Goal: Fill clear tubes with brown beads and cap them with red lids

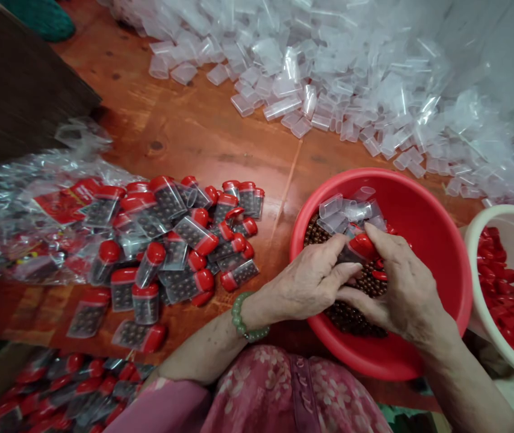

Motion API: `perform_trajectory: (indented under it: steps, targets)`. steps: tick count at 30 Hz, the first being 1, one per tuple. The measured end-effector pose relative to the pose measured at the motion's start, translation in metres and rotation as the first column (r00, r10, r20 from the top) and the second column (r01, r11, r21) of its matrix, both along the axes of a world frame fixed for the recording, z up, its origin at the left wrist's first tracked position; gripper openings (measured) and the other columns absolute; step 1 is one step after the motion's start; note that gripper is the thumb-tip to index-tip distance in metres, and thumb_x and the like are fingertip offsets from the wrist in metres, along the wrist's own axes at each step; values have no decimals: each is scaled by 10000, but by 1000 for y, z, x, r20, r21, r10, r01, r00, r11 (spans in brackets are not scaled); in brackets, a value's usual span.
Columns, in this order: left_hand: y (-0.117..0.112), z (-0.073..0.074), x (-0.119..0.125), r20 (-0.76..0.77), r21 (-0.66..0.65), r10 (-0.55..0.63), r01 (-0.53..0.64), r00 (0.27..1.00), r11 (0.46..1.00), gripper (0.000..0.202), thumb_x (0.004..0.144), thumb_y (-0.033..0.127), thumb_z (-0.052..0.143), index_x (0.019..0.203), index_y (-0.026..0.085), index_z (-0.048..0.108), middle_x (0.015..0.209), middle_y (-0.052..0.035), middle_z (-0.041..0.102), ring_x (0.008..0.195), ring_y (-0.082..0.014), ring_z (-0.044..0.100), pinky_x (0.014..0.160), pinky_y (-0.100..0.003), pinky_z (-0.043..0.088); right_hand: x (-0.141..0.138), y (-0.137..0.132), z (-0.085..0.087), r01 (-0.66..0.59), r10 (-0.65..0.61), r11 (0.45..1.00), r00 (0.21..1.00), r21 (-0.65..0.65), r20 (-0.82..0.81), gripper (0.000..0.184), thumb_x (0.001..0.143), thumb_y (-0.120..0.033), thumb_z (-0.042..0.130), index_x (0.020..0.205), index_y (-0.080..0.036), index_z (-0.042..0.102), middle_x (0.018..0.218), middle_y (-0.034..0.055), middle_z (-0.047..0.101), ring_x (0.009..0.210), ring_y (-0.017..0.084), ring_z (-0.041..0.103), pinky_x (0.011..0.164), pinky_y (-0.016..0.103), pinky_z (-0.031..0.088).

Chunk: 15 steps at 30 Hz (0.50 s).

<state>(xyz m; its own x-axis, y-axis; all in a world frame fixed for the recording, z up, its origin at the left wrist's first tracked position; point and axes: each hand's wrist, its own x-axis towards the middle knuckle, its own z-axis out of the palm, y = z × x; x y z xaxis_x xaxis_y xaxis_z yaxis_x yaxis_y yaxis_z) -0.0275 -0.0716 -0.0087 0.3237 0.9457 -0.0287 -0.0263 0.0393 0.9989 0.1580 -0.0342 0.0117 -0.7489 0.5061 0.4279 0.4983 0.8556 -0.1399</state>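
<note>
Both my hands meet over a red plastic basin (437, 252) that holds small brown beads (351, 316) and a few empty clear vials (345, 213). My left hand (309, 282), with a green bead bracelet on its wrist, is closed round the clear body of a small vial. My right hand (399, 288) pinches the red cap (363, 245) at the end of that same vial. The vial's body is mostly hidden by my fingers.
A heap of filled, red-capped vials (180, 240) lies on the wooden table to the left, some on a plastic bag; more lie lower left. A big pile of empty clear vials (351, 84) covers the far side. A white bowl (476, 240) of red caps stands at right.
</note>
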Motion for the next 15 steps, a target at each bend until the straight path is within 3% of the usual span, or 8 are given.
perform_trajectory:
  steps: [5, 8, 11, 15]
  targets:
    - [1, 1, 2, 128, -74, -5, 15, 992, 997, 163, 970, 338, 511, 912, 191, 553, 876, -21, 635, 816, -175, 582, 775, -307, 487, -7, -2, -5, 48, -58, 984, 997, 174, 54, 816, 914, -388, 608, 1564, -17, 283, 1164, 265, 697, 1009, 361, 698, 777, 479, 594]
    - [1, 0, 3, 230, -108, -11, 37, 973, 993, 180, 953, 361, 553, 957, 185, 592, 949, -28, 656, 877, -182, 590, 814, -305, 501, -11, -1, -2, 15, -39, 963, 996, 269, 83, 816, 923, -409, 583, 1555, 9, 281, 1148, 263, 700, 1006, 350, 691, 752, 451, 569]
    - [1, 0, 4, 305, -169, -5, 60, 952, 984, 253, 922, 425, 619, 979, 179, 612, 984, -38, 672, 928, -197, 602, 858, -316, 509, -13, 2, 1, -17, -16, 959, 993, 284, 114, 831, 938, -448, 561, 1557, 18, 263, 1134, 256, 701, 1001, 337, 682, 743, 432, 552]
    - [1, 1, 4, 331, -202, -3, 74, 944, 977, 311, 910, 465, 646, 1016, 173, 636, 988, -43, 676, 908, -193, 598, 856, -320, 513, -14, 3, 1, -8, -23, 961, 994, 276, 111, 805, 915, -383, 599, 1536, 27, 295, 1098, 248, 701, 980, 330, 676, 737, 421, 542]
